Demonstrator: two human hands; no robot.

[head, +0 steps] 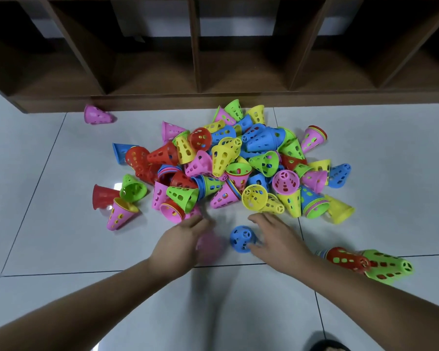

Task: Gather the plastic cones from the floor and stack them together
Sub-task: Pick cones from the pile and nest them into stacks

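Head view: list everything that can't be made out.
1. Pink cone: motion-blurred, partly under the left hand; grip unclear.
2. Red and green stack: its left end hidden behind the right forearm; cone count unreadable.
3. Pile: lower cones buried under upper ones.
4. Dark object: cut off by the bottom edge.

The heap of plastic cones fills the middle of the tiled floor and reaches almost to the wooden shelf unit behind it. You have bare tile left of the heap, right of it and on your near side. There a blue cone and a blurred pink cone are in the way, and a lying stack of cones sits at your right.
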